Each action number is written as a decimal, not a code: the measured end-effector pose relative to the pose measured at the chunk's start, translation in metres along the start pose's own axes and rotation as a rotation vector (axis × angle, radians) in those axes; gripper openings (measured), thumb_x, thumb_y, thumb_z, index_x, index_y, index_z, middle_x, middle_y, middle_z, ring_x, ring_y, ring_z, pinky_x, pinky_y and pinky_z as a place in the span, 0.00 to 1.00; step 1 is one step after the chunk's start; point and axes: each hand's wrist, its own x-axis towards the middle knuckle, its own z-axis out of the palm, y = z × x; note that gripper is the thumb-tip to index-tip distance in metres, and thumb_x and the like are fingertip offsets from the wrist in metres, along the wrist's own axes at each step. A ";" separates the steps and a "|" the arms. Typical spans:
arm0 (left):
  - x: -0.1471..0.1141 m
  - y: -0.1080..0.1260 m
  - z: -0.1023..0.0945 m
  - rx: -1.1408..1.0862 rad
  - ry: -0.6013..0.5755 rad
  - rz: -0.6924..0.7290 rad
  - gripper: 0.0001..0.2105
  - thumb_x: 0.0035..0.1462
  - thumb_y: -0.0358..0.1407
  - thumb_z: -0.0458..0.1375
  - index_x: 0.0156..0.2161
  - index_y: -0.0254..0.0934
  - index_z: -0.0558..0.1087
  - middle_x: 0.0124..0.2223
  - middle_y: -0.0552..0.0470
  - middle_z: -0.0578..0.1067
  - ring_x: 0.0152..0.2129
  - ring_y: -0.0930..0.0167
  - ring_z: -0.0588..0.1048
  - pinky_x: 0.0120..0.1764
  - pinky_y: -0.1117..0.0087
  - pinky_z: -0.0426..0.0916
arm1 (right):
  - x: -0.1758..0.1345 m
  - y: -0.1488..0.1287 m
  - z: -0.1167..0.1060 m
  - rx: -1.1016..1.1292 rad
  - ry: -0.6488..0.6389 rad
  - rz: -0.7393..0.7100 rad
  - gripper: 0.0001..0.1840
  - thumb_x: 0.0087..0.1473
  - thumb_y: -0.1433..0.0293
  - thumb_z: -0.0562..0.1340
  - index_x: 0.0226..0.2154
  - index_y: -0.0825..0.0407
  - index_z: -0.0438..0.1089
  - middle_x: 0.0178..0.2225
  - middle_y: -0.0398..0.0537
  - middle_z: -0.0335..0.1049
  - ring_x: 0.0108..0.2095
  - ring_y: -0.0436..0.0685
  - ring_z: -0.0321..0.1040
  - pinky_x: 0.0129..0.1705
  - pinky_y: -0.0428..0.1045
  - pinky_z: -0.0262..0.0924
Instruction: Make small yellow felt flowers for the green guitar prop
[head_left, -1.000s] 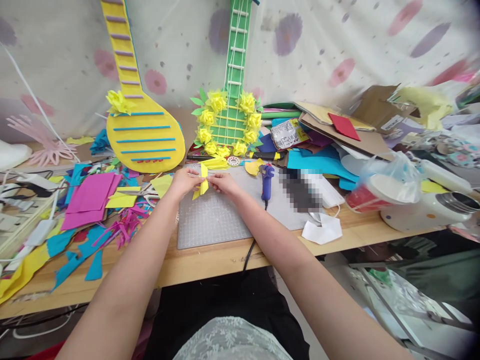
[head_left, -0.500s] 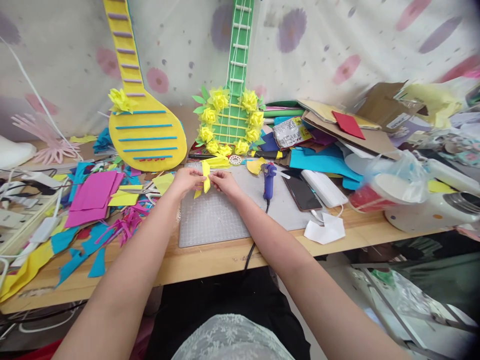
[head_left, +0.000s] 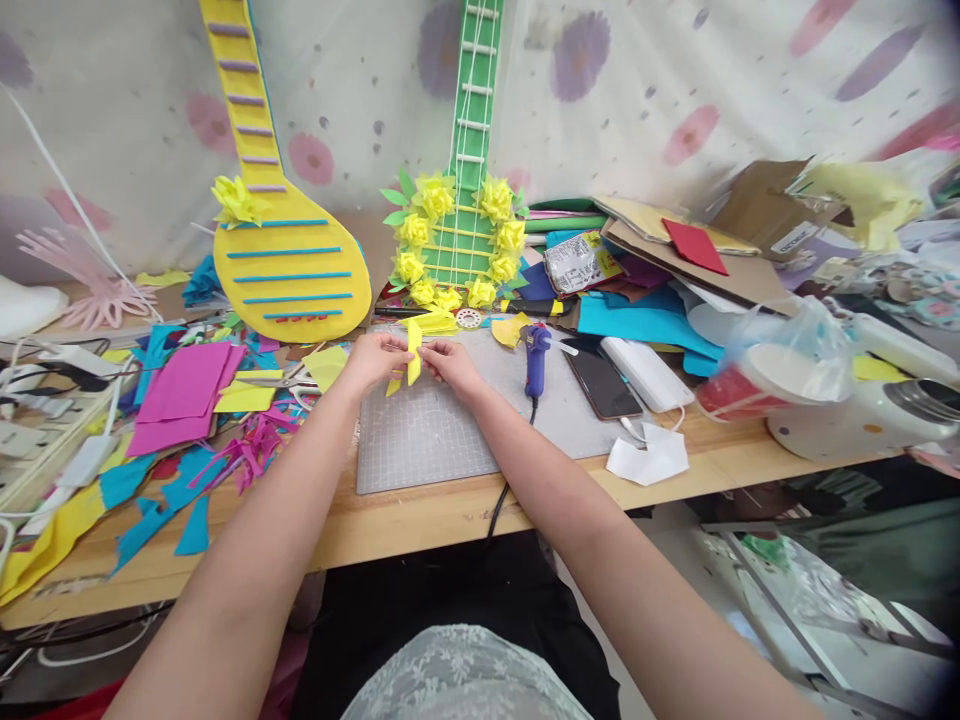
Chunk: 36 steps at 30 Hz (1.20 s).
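Observation:
Between my hands is a narrow yellow paper strip, upright and partly folded. My left hand pinches it from the left, and another yellow piece pokes out below those fingers. From the right, my right hand pinches the strip's edge with thumb and fingers. Both hands are over the grey cutting mat. A stack of yellow strips lies just behind them. Farther back stands a green paper guitar ringed with yellow paper flowers, beside a yellow paper lute shape.
A blue glue gun stands on the mat, its cord running over the table's front edge. Right of it lie a phone and a white power bank. Scissors and magenta paper lie left. A bagged cup stands right.
Both hands keep their pinch on the yellow strip, almost unmoved. The whole view has shifted very slightly; nothing else differs visibly.

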 end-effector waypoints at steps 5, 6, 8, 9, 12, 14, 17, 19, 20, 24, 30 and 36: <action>0.012 -0.006 -0.012 0.306 0.156 0.102 0.08 0.42 0.36 0.62 0.30 0.36 0.73 0.32 0.49 0.77 0.32 0.66 0.77 0.34 0.70 0.70 | -0.001 -0.003 -0.003 -0.015 0.083 -0.029 0.07 0.51 0.70 0.59 0.24 0.54 0.62 0.18 0.34 0.58 0.17 0.41 0.49 0.21 0.40 0.47; 0.014 -0.007 -0.014 0.448 0.200 0.112 0.08 0.42 0.36 0.62 0.31 0.36 0.74 0.34 0.48 0.78 0.35 0.64 0.77 0.36 0.69 0.69 | -0.001 -0.004 -0.004 -0.011 0.096 -0.036 0.07 0.51 0.70 0.59 0.24 0.54 0.62 0.19 0.34 0.58 0.17 0.41 0.49 0.21 0.40 0.47; 0.017 -0.009 -0.015 0.707 0.207 0.073 0.11 0.42 0.38 0.62 0.33 0.36 0.75 0.40 0.45 0.78 0.40 0.60 0.75 0.41 0.66 0.68 | -0.001 -0.003 -0.006 -0.004 0.120 -0.045 0.06 0.50 0.70 0.59 0.25 0.54 0.63 0.19 0.34 0.58 0.17 0.42 0.49 0.22 0.41 0.47; 0.018 -0.009 -0.014 0.815 0.183 0.040 0.13 0.41 0.39 0.63 0.35 0.35 0.75 0.43 0.42 0.77 0.42 0.58 0.75 0.42 0.65 0.68 | 0.000 -0.003 -0.008 0.002 0.132 -0.052 0.05 0.50 0.70 0.59 0.25 0.54 0.63 0.19 0.34 0.58 0.17 0.42 0.49 0.22 0.41 0.47; 0.018 -0.007 -0.002 1.061 0.112 -0.003 0.19 0.40 0.38 0.65 0.39 0.32 0.74 0.48 0.35 0.74 0.47 0.55 0.72 0.45 0.64 0.67 | 0.003 0.002 -0.011 0.026 0.162 -0.080 0.07 0.48 0.67 0.60 0.25 0.54 0.63 0.18 0.35 0.58 0.18 0.42 0.50 0.22 0.41 0.47; 0.019 -0.004 0.007 1.141 0.068 -0.032 0.19 0.40 0.33 0.64 0.42 0.30 0.74 0.48 0.33 0.74 0.46 0.55 0.72 0.44 0.65 0.67 | 0.005 0.005 -0.012 0.043 0.174 -0.104 0.09 0.45 0.65 0.62 0.24 0.54 0.63 0.18 0.36 0.59 0.18 0.43 0.51 0.22 0.42 0.48; 0.022 0.001 0.012 1.144 0.005 -0.080 0.18 0.40 0.30 0.63 0.41 0.32 0.75 0.44 0.36 0.76 0.41 0.58 0.75 0.38 0.67 0.68 | 0.006 0.008 -0.013 0.058 0.172 -0.122 0.12 0.42 0.62 0.63 0.23 0.53 0.63 0.18 0.36 0.59 0.19 0.43 0.52 0.23 0.42 0.49; 0.024 0.004 0.011 1.104 -0.008 -0.082 0.16 0.39 0.31 0.63 0.38 0.33 0.76 0.40 0.39 0.78 0.38 0.59 0.76 0.34 0.68 0.67 | 0.006 0.008 -0.013 0.057 0.163 -0.122 0.12 0.42 0.62 0.64 0.23 0.53 0.63 0.18 0.36 0.59 0.19 0.43 0.52 0.23 0.43 0.49; 0.025 0.004 0.009 1.075 -0.006 -0.082 0.14 0.38 0.32 0.63 0.35 0.34 0.76 0.38 0.39 0.78 0.36 0.59 0.76 0.33 0.68 0.67 | 0.006 0.008 -0.013 0.058 0.159 -0.121 0.12 0.42 0.63 0.64 0.23 0.53 0.63 0.18 0.36 0.59 0.19 0.43 0.52 0.22 0.43 0.48; 0.025 -0.005 0.005 0.911 0.024 -0.082 0.07 0.38 0.32 0.62 0.28 0.35 0.75 0.31 0.44 0.77 0.30 0.61 0.75 0.30 0.68 0.65 | 0.005 0.007 -0.012 0.071 0.140 -0.105 0.11 0.42 0.63 0.64 0.24 0.54 0.64 0.18 0.36 0.59 0.18 0.43 0.51 0.22 0.43 0.48; 0.027 -0.028 0.010 0.351 0.180 0.061 0.06 0.39 0.29 0.61 0.29 0.36 0.75 0.30 0.50 0.77 0.30 0.67 0.73 0.34 0.70 0.64 | 0.003 0.005 -0.013 0.092 0.124 -0.097 0.13 0.42 0.61 0.65 0.23 0.53 0.64 0.17 0.35 0.59 0.18 0.42 0.50 0.21 0.42 0.47; 0.015 -0.017 0.018 -0.427 0.084 -0.045 0.05 0.47 0.24 0.56 0.30 0.32 0.72 0.23 0.54 0.70 0.20 0.75 0.69 0.30 0.73 0.64 | 0.003 0.004 -0.014 0.137 0.123 -0.088 0.13 0.42 0.61 0.64 0.24 0.53 0.63 0.18 0.35 0.58 0.17 0.42 0.48 0.20 0.42 0.45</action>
